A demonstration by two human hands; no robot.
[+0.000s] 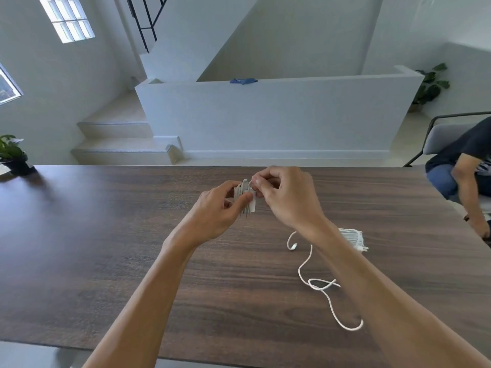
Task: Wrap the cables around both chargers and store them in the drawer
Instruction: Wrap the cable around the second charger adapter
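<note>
Both forearms reach out over the dark wooden table (pixel 106 248), and past them the left hand (pixel 215 208) clasps a small white charger (pixel 245 195), thumb pressed across the cable turns already wound round it. At the top of that grip the right hand (pixel 287 192) pinches the last short stretch of cable (pixel 251 181) between thumb and forefinger, seemingly tucking the end in. Held just above the tabletop, the charger stands with its long axis roughly upright, tilted a little toward the right hand, and the coils run lengthwise along it; which way its prongs face is hidden by the fingers. Below and right of the grip, partly behind the right forearm, the second charger (pixel 353 239) lies on the table with some turns round its body and its prongs pointing right, while its loose cable (pixel 318 282) snakes toward the camera in open loops. The main risk, as I judge it, is the tail springing free: if the left thumb lifts before the end is wedged, the stiff coils would slacken and slide off. A forearm could also drag the loose cable. No drawer is visible.
</note>
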